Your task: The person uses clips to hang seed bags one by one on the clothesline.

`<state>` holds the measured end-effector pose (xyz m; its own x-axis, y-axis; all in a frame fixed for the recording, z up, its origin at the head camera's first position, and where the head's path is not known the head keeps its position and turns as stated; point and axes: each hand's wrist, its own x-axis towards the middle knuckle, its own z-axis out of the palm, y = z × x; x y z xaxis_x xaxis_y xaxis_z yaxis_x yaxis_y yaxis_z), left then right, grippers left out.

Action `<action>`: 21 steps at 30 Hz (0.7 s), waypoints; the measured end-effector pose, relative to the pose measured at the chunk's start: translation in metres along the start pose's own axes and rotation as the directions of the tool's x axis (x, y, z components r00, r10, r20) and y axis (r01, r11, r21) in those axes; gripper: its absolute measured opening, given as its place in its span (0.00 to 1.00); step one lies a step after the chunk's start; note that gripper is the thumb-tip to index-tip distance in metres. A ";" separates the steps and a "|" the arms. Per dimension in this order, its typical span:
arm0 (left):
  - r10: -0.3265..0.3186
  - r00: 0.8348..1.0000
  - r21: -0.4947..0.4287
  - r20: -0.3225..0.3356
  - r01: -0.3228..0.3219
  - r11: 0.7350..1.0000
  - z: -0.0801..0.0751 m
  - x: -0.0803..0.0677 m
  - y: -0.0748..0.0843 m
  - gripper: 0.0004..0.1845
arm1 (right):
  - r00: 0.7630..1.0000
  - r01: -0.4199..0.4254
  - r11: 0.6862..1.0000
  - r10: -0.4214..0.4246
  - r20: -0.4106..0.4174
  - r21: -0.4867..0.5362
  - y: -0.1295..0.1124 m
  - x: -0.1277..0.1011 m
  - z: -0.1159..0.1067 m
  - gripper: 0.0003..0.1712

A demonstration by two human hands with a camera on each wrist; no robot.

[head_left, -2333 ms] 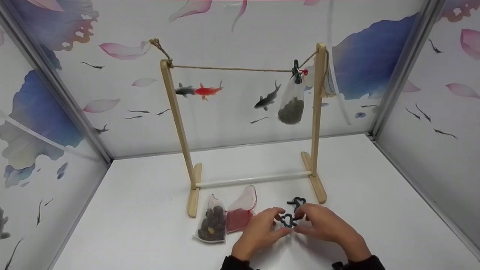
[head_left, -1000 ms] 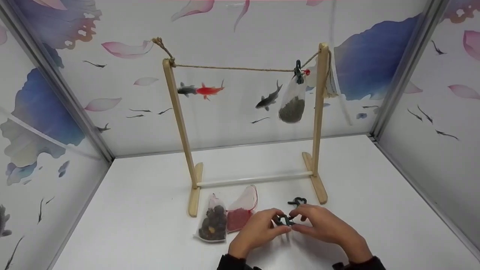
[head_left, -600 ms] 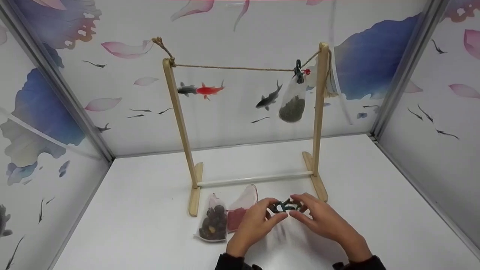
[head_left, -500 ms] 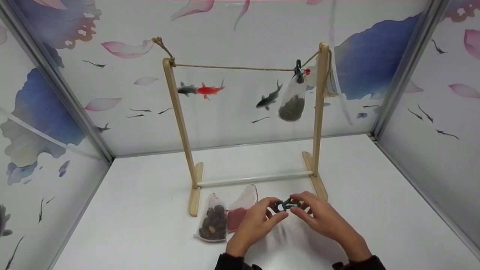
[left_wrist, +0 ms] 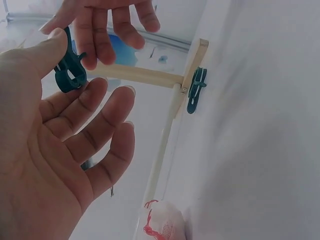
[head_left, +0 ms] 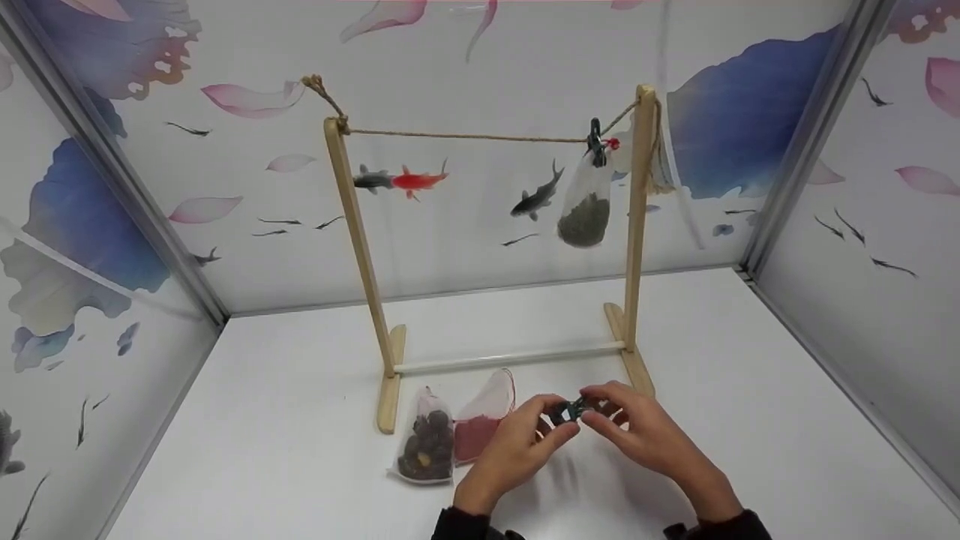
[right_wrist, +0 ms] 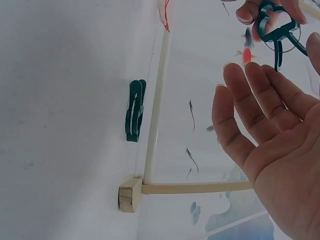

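A dark green clip (head_left: pixel 566 411) is held just above the white table (head_left: pixel 300 420), pinched between the thumb and forefinger of my left hand (head_left: pixel 517 442). In the left wrist view the clip (left_wrist: pixel 70 70) sits at my left thumb. My right hand (head_left: pixel 645 435) faces it with straight fingers (right_wrist: pixel 250 100), their tips at the clip (right_wrist: pixel 275 25). A second green clip (left_wrist: pixel 196 90) lies on the table by the rack's foot (right_wrist: pixel 131 192); my right hand hides it in the head view.
A wooden rack (head_left: pixel 352 247) carries a twine line (head_left: pixel 465 137), where a clip (head_left: pixel 595 146) holds a hanging bag of dark green bits (head_left: pixel 583 214). On the table lie a bag of brown lumps (head_left: pixel 424 446) and a red-filled bag (head_left: pixel 480 431). Patterned walls enclose three sides.
Both hands have raised the clip off the table and carried it slightly away from me. The second clip, visible earlier, is now covered by my right hand.
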<state>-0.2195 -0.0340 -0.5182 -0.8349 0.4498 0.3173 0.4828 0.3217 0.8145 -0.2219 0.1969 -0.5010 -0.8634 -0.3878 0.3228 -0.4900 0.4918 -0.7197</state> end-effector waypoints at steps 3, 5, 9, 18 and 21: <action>0.025 1.000 0.006 0.004 -0.025 1.000 0.001 -0.001 0.000 0.21 | 1.000 0.022 1.000 -0.022 -0.017 0.014 0.001 0.000 0.000 0.16; 0.048 0.999 0.018 0.011 -0.048 0.999 0.001 -0.001 0.000 0.21 | 0.999 0.039 0.999 -0.039 -0.028 0.019 0.001 0.000 0.000 0.15; 0.059 0.998 0.018 0.030 -0.059 0.998 0.001 -0.001 0.001 0.22 | 0.998 0.060 0.998 -0.059 -0.037 0.030 -0.001 0.000 0.000 0.14; 0.030 0.998 -0.027 0.055 -0.029 0.999 0.000 0.000 0.006 0.23 | 0.987 0.133 0.990 -0.128 -0.094 0.042 -0.001 0.000 0.000 0.16; 0.037 0.998 -0.039 0.050 -0.035 0.999 -0.003 0.000 0.007 0.23 | 0.978 0.167 0.985 -0.162 -0.130 0.028 -0.002 0.000 0.000 0.17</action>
<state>-0.2171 -0.0338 -0.5111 -0.8024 0.5025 0.3221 0.5009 0.2735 0.8211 -0.2209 0.1959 -0.4991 -0.7805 -0.3578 0.5126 -0.6241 0.3978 -0.6725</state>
